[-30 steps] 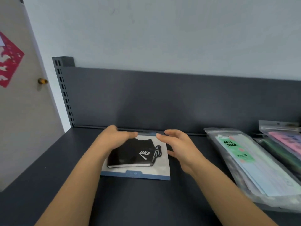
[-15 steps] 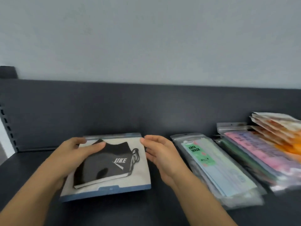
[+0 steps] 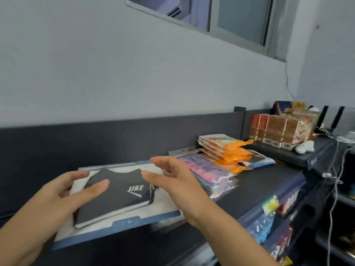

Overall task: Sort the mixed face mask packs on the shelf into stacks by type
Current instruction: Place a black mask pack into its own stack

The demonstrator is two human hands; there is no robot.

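Observation:
A flat pack with a black "UKE" mask (image 3: 123, 192) on a white card with blue trim lies on the dark shelf (image 3: 269, 181) in front of me. My left hand (image 3: 63, 194) rests on its left part, thumb and forefinger lying on top. Over the pack's right edge, my right hand (image 3: 176, 185) has its fingers spread and holds nothing. Right of it lies a stack with a pink pack (image 3: 203, 167) on top, partly hidden by that hand. Beyond it, orange packs (image 3: 226, 150) are piled high.
A white and blue pack (image 3: 263, 160) pokes out under the orange pile. Brown boxes (image 3: 278, 129) stand on the neighbouring shelf at the right, with loose cables (image 3: 334, 181) hanging beside it. Coloured goods (image 3: 272, 214) hang below the shelf's front edge.
The view has swung right and up, bringing the orange pile and the boxes into sight. My right hand has lifted and spread over the pack's right edge; my left hand stays on the pack.

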